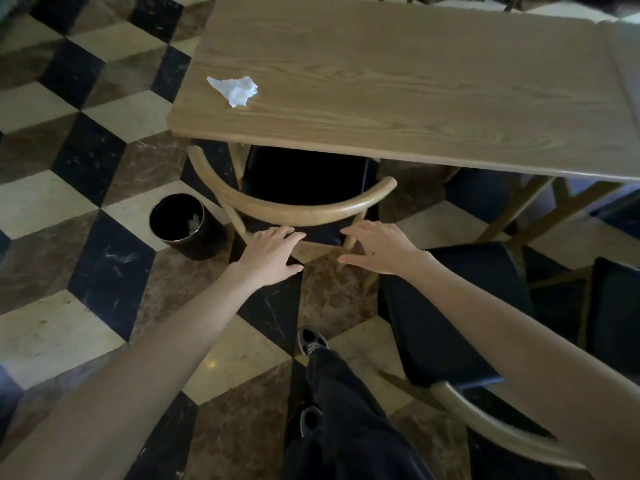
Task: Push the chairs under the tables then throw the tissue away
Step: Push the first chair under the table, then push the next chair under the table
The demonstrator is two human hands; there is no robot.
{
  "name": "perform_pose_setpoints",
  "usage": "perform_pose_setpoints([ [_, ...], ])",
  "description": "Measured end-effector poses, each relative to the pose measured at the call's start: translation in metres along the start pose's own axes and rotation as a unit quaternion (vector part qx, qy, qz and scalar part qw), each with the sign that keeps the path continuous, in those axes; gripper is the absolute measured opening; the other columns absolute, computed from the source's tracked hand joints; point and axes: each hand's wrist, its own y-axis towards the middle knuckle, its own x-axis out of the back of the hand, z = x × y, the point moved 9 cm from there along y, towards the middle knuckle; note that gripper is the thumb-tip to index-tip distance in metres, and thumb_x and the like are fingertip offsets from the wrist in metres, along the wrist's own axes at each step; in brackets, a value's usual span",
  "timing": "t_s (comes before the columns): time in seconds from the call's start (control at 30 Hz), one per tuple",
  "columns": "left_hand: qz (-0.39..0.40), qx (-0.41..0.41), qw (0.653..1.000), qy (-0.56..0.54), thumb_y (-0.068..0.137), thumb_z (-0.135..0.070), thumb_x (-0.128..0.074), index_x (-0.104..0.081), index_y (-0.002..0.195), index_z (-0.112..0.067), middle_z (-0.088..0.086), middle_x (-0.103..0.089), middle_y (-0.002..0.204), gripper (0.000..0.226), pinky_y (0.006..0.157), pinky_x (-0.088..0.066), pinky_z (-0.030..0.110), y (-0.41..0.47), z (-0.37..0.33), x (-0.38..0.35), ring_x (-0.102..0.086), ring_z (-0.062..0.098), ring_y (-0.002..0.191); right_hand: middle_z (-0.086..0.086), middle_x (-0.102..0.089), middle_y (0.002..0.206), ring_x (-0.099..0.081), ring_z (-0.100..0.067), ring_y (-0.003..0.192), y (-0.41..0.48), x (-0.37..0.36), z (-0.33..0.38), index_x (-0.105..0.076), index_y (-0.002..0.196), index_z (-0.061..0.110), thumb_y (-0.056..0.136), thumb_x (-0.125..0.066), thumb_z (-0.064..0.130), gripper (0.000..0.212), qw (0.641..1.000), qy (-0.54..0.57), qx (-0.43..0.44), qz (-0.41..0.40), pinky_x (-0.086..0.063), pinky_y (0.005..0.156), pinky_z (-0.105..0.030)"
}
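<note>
A wooden chair (291, 209) with a curved backrest and black seat stands tucked under the near-left edge of the light wooden table (415, 98). My left hand (273, 254) and my right hand (374, 247) hover just behind the backrest, fingers spread, holding nothing and apart from the wood. A crumpled white tissue (235, 90) lies on the table's left corner. A second chair (457, 317) with a black seat stands pulled out at my right, under my right forearm.
A round black bin (181, 223) with something white inside stands on the checkered floor left of the tucked chair. More dark seats (616, 306) sit at the far right. My legs and shoes (311, 341) are below.
</note>
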Motion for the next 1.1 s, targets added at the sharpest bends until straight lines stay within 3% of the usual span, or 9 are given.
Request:
perform_pose_setpoints([
  [0.17,0.026,-0.032,0.999,-0.028,0.087,-0.045,-0.06,-0.037,0.141,-0.019,0.006,-0.042,0.147,0.064,0.108,-0.035,0.047,-0.03,-0.101,-0.023,-0.039,0.026,0.134,-0.009,-0.053,0.133,-0.05,-0.028,0.118,-0.1,-0.02,-0.03,-0.042,0.136,0.023,0.085,-0.052,0.061,0.065,0.999,0.038,-0.022,0.028,-0.042,0.097,-0.047],
  [0.37,0.093,-0.094,0.991,-0.021,0.089,-0.047,-0.055,-0.036,0.141,-0.02,0.006,-0.04,0.148,0.062,0.106,-0.036,0.045,-0.034,-0.242,-0.07,-0.038,0.027,0.133,-0.002,-0.049,0.137,-0.05,-0.024,0.119,-0.237,-0.083,-0.122,-0.037,0.136,0.035,0.077,-0.05,0.072,0.071,0.976,0.12,-0.103,0.147,-0.044,0.098,-0.042],
  [0.57,0.158,-0.137,0.977,-0.049,0.088,-0.05,-0.054,-0.037,0.141,-0.021,0.006,-0.042,0.146,0.063,0.103,-0.039,0.047,-0.033,-0.391,-0.147,-0.042,0.028,0.129,0.001,-0.052,0.133,-0.05,-0.021,0.119,-0.362,-0.124,-0.237,-0.04,0.136,0.031,0.077,-0.054,0.068,0.071,0.967,0.101,-0.157,0.172,-0.042,0.1,-0.037],
  [0.73,0.229,-0.182,0.955,-0.048,0.087,-0.056,-0.05,-0.039,0.138,-0.017,0.008,-0.051,0.134,0.065,0.091,-0.044,0.047,-0.038,-0.504,-0.217,-0.051,0.03,0.118,0.003,-0.055,0.133,-0.047,-0.019,0.124,-0.436,-0.142,-0.303,-0.045,0.133,0.03,0.079,-0.061,0.058,0.063,0.973,0.003,-0.118,0.197,-0.033,0.107,-0.04],
  [0.87,0.195,-0.16,0.966,-0.058,0.089,-0.036,-0.059,-0.038,0.137,-0.016,0.007,-0.06,0.117,0.056,0.07,-0.046,0.037,-0.039,-0.526,-0.238,-0.061,0.029,0.101,0.006,-0.051,0.139,-0.042,-0.015,0.13,-0.445,-0.15,-0.311,-0.048,0.132,0.031,0.086,-0.061,0.041,0.049,0.992,-0.02,-0.027,0.123,-0.024,0.113,-0.04],
  [1.1,0.189,-0.136,0.972,-0.022,0.088,-0.034,-0.061,-0.035,0.138,-0.022,0.005,-0.063,0.119,0.057,0.079,-0.053,0.048,-0.032,-0.519,-0.232,-0.065,0.029,0.1,0.003,-0.061,0.127,-0.053,-0.02,0.12,-0.435,-0.157,-0.315,-0.05,0.127,0.03,0.089,-0.054,0.044,0.041,0.995,-0.054,0.029,0.079,-0.032,0.107,-0.047],
])
